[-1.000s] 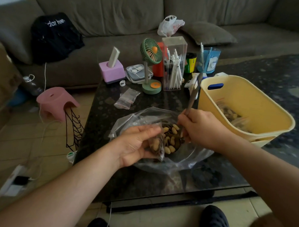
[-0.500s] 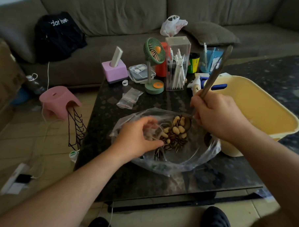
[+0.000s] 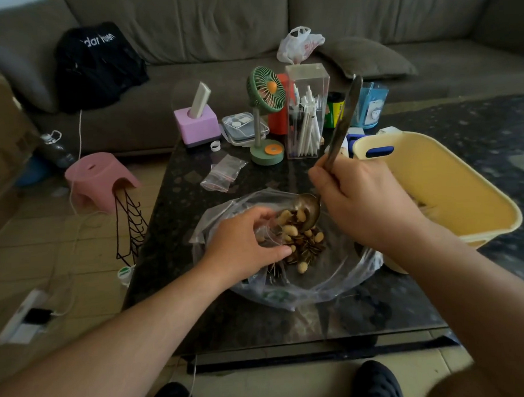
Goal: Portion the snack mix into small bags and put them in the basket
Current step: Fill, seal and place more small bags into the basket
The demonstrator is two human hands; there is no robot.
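A large clear plastic bag (image 3: 342,273) lies open on the dark table, with a heap of nuts and seeds, the snack mix (image 3: 304,241), inside it. My left hand (image 3: 242,247) holds a small clear bag (image 3: 268,234) open at the heap's left side. My right hand (image 3: 363,200) grips a metal spoon (image 3: 341,125) by its handle. The spoon's bowl tilts over the small bag's mouth with nuts sliding off it. The yellow basket (image 3: 452,187) stands at the right, and my right hand hides most of its inside.
Spare small zip bags (image 3: 223,176) lie behind the big bag. A green desk fan (image 3: 266,114), a clear pen box (image 3: 306,112), a purple holder (image 3: 196,126) and cups crowd the table's far edge. A pink stool (image 3: 99,181) stands on the floor at left, a sofa behind.
My right hand lifted the spoon out of the heap and tipped it toward the small bag. My left hand moved the small bag down beside the heap.
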